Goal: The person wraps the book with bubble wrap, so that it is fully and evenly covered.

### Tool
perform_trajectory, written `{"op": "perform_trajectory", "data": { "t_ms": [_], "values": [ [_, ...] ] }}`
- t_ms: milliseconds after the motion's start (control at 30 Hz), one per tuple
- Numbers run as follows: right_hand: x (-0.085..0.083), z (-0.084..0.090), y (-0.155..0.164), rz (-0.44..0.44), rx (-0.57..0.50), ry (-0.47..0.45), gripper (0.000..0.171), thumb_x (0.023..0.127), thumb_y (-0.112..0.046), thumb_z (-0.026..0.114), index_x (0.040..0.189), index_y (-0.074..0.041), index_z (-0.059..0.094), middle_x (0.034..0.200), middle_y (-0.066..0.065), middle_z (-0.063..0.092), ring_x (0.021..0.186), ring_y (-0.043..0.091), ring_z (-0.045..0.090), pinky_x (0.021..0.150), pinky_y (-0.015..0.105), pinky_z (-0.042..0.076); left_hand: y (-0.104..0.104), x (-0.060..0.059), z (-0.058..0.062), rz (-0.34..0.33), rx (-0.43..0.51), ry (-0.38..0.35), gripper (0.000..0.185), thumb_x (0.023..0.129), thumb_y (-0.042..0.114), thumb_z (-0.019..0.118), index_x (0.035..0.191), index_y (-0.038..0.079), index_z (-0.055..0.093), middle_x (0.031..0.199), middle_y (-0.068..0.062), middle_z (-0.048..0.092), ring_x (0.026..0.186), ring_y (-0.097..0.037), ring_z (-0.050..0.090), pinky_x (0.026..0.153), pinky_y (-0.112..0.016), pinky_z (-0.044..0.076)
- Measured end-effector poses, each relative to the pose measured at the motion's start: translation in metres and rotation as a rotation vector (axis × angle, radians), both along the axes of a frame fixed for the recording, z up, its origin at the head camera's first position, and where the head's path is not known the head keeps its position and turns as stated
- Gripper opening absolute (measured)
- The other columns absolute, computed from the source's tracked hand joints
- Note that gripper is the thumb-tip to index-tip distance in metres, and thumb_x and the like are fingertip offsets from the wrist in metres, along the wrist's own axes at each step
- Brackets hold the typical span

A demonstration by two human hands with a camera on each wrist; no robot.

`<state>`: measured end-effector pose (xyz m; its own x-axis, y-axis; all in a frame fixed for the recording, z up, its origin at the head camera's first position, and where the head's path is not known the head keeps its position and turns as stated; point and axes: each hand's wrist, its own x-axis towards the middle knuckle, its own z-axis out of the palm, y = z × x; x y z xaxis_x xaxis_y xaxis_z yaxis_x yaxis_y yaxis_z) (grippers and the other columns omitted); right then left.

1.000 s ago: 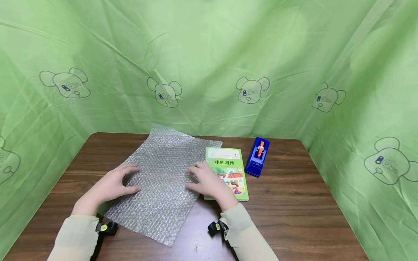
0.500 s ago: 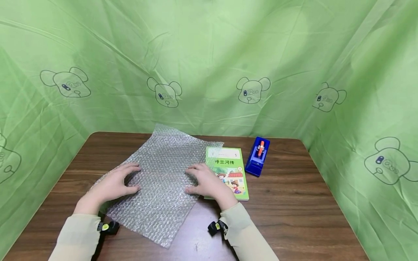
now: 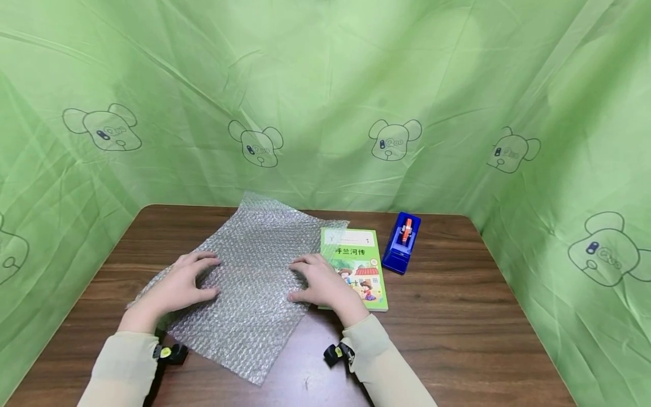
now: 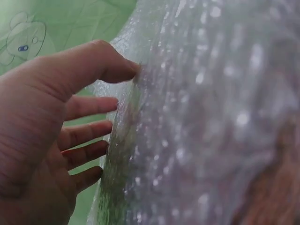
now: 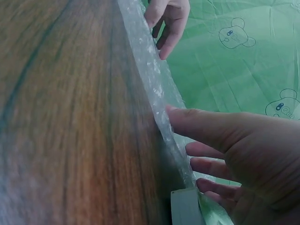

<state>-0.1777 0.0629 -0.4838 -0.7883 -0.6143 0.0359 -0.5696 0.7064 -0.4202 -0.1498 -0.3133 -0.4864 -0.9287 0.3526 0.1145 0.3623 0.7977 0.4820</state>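
Observation:
A clear sheet of bubble wrap (image 3: 254, 282) lies on the table, its upper right corner overlapping a green book (image 3: 356, 271). My left hand (image 3: 178, 288) rests on the left part of the sheet. In the left wrist view, the fingertips of the left hand (image 4: 61, 108) touch the wrap, with thumb and fingers apart. My right hand (image 3: 325, 285) lies at the sheet's right side, partly over the book. The right wrist view shows the right hand (image 5: 243, 154) with its fingertips at the wrap (image 5: 159, 98). Neither hand grasps anything.
A blue tape dispenser (image 3: 402, 243) with an orange-red roll stands right of the book on the brown wooden table (image 3: 458, 316). Green fabric (image 3: 325, 102) hangs behind and at both sides. Each wrist wears a small black camera.
My left hand has shifted slightly to the right. The wrap's upper edge has moved a little to the right, and its left edge now shows beside the left wrist. The right hand is nearly still.

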Motion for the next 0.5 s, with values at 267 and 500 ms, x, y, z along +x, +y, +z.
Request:
{"op": "perform_trajectory", "data": {
  "t_ms": [267, 500],
  "values": [
    [0.002, 0.002, -0.003, -0.030, 0.007, 0.002, 0.076, 0.089, -0.050, 0.090, 0.152, -0.013, 0.066, 0.157, 0.005, 0.060, 0.145, 0.028, 0.051, 0.127, 0.044, 0.036, -0.009, 0.001, 0.004, 0.011, 0.061, -0.011, 0.069, 0.090, 0.038, 0.092, 0.146, 0.005, 0.067, 0.154, -0.024, 0.056, 0.143, -0.055, 0.046, 0.108, -0.079, 0.041],
    [0.003, 0.003, -0.006, -0.061, 0.014, -0.001, 0.078, 0.088, -0.051, 0.091, 0.151, -0.012, 0.066, 0.154, 0.006, 0.061, 0.141, 0.029, 0.053, 0.125, 0.044, 0.039, -0.020, -0.002, 0.003, 0.038, 0.115, -0.048, 0.078, 0.090, 0.040, 0.092, 0.152, 0.005, 0.060, 0.158, -0.024, 0.054, 0.146, -0.053, 0.047, 0.112, -0.074, 0.041]
  ]
}}
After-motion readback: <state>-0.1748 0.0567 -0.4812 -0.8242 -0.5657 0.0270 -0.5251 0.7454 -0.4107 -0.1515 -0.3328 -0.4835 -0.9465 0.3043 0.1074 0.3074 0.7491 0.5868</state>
